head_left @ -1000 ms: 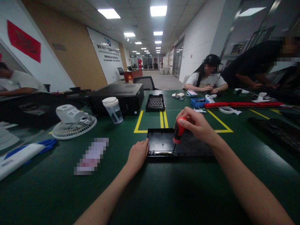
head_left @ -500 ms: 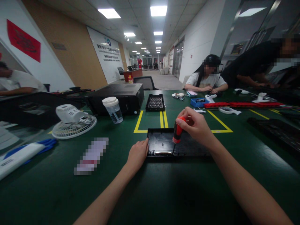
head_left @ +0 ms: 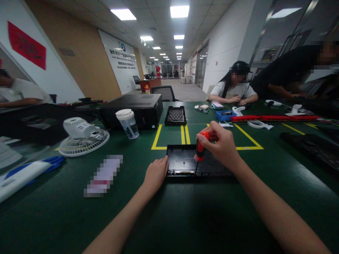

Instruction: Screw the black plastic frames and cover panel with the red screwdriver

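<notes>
A shallow black tray-like panel [head_left: 182,155] lies flat on the table in front of me. My left hand [head_left: 156,171] grips its left edge, the fingertips against the rim and the thumb side hidden. In my right hand [head_left: 221,143] is a red and black screwdriver [head_left: 200,150], held upright and slightly tilted, its handle top between thumb and fingers. The screwdriver's thin shaft points down at the panel's near edge, just right of a pale metal strip [head_left: 184,172]. What sits under the tip is too small to make out. My right hand covers part of the panel's right side.
Beyond the panel stands a black tray of small parts [head_left: 176,115]. On the left are a cup [head_left: 128,123], a white fan [head_left: 83,137] and a large black case [head_left: 132,109]. A blue box [head_left: 224,115] lies back right, near a seated person [head_left: 234,88].
The screwdriver handle has turned and shifted a little under my right fingers, while its tip stays at the same place. My left hand and the panel have not visibly moved.
</notes>
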Demonstrator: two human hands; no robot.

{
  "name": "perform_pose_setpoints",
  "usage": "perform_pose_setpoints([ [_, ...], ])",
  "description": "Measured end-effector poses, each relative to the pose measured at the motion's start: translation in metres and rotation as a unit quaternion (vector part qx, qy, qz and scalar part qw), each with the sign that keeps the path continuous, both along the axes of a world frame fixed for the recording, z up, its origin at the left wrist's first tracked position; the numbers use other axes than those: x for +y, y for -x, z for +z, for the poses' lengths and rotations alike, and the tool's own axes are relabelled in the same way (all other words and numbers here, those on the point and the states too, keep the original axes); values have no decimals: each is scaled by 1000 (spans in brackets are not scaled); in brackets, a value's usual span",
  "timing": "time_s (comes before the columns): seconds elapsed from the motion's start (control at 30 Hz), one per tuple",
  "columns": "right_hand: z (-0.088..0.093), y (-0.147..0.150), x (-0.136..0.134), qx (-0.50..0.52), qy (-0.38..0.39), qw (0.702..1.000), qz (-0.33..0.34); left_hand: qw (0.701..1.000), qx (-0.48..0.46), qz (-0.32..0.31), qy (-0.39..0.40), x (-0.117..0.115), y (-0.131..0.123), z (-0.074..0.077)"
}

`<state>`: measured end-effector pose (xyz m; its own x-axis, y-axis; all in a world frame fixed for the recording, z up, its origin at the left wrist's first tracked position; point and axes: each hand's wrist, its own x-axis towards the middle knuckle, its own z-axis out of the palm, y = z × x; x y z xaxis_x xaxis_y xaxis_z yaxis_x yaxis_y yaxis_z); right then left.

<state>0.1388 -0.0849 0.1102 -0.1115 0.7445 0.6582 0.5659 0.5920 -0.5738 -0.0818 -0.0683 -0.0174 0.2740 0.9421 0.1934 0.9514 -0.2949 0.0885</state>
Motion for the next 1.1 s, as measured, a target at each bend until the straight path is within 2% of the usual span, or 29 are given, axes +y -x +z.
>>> perform_pose_setpoints([
  [0.33, 0, 5, -1, 29, 28, 998, 39, 1000, 0, -4, -7, 0, 1, -1],
  [0.53, -5, 6, 3, 89, 63, 989, 100, 1000, 3, -1, -4, 0, 1, -1],
  [0.8, -3, 5, 6, 87, 77, 983, 140, 1000, 5, -1, 6, -2, 0, 3],
  [0.9, -8, 4, 10, 118, 115, 969, 187, 1000, 8, -2, -3, -1, 1, 1],
  [1.0, -15, 4, 16, 187, 155, 940, 239, 1000, 15, -4, -10, 0, 1, 0],
  [1.1, -20, 6, 22, 261, 157, 909, 285, 1000, 21, -5, -13, 0, 1, -1],
])
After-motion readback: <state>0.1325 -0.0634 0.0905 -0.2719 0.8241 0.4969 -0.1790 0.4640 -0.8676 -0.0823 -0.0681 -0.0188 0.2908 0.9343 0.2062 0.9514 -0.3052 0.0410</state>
